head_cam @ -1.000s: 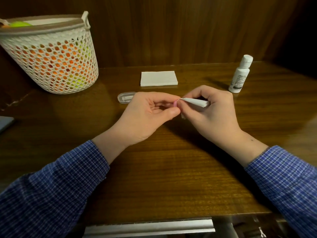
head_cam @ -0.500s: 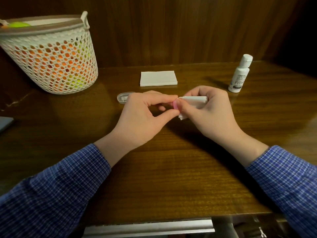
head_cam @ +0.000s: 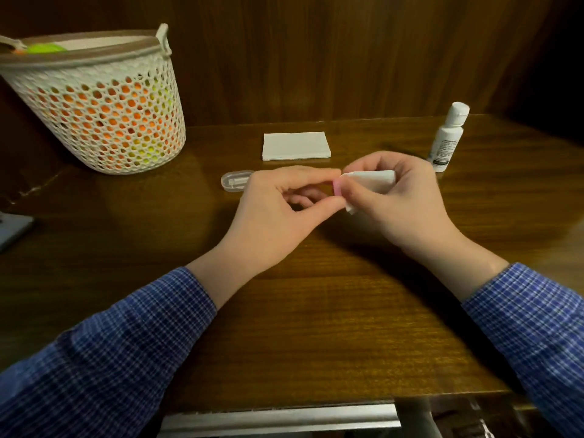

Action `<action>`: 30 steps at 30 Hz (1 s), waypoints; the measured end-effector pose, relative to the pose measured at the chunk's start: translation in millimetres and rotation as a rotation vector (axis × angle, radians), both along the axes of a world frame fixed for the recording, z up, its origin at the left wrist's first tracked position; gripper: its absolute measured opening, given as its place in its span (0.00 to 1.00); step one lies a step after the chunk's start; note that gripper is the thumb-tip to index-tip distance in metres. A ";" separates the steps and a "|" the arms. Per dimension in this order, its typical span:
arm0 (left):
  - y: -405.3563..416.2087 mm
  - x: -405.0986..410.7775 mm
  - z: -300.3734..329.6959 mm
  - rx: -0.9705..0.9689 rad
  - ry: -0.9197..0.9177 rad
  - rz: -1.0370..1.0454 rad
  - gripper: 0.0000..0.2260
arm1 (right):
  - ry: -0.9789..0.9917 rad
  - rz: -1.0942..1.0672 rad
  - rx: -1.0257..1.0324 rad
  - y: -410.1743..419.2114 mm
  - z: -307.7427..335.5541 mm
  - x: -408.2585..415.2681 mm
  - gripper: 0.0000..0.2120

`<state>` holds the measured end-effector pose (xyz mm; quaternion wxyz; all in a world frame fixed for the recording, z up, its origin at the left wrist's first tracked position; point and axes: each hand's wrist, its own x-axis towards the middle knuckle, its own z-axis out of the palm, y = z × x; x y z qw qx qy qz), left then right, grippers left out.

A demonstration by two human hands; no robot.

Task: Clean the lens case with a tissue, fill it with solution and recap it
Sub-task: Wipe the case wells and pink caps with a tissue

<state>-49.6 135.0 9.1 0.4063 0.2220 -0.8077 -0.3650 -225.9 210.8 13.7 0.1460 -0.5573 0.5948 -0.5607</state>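
Observation:
My left hand (head_cam: 278,210) pinches a small pink lens case (head_cam: 337,188) between thumb and forefinger above the middle of the wooden table (head_cam: 316,327). Only a sliver of the case shows between the fingers. My right hand (head_cam: 401,200) grips a folded white tissue (head_cam: 373,178) and presses it against the case. A clear plastic lid (head_cam: 235,181) lies on the table just left of my left hand. The white solution bottle (head_cam: 447,137) stands capped at the back right.
A stack of folded white tissues (head_cam: 295,146) lies behind my hands. A white mesh basket (head_cam: 101,105) with orange and green contents stands at the back left. A grey object (head_cam: 12,229) sits at the left edge. A wood-panel wall rises behind the table.
My right hand has turned the tissue against the pink case, from edge-on to flatter and back a little. My left hand shifted slightly while holding the case.

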 end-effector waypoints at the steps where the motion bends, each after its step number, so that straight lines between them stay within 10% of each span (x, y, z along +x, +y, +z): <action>1: -1.3 -1.0 1.7 0.125 0.021 -0.027 0.15 | 0.037 -0.026 -0.035 0.1 0.0 0.1 0.06; 6: -9.3 0.3 12.0 0.798 -0.062 -0.192 0.13 | 0.245 -0.037 -0.148 2.3 -3.5 5.4 0.07; 11: -11.2 1.2 14.1 1.020 -0.136 -0.321 0.13 | 0.315 0.005 -0.184 3.2 -5.1 3.6 0.10; 30: -1.6 -1.6 1.1 0.594 0.140 -0.181 0.16 | 0.082 -0.140 -0.067 -4.0 -5.6 5.3 0.10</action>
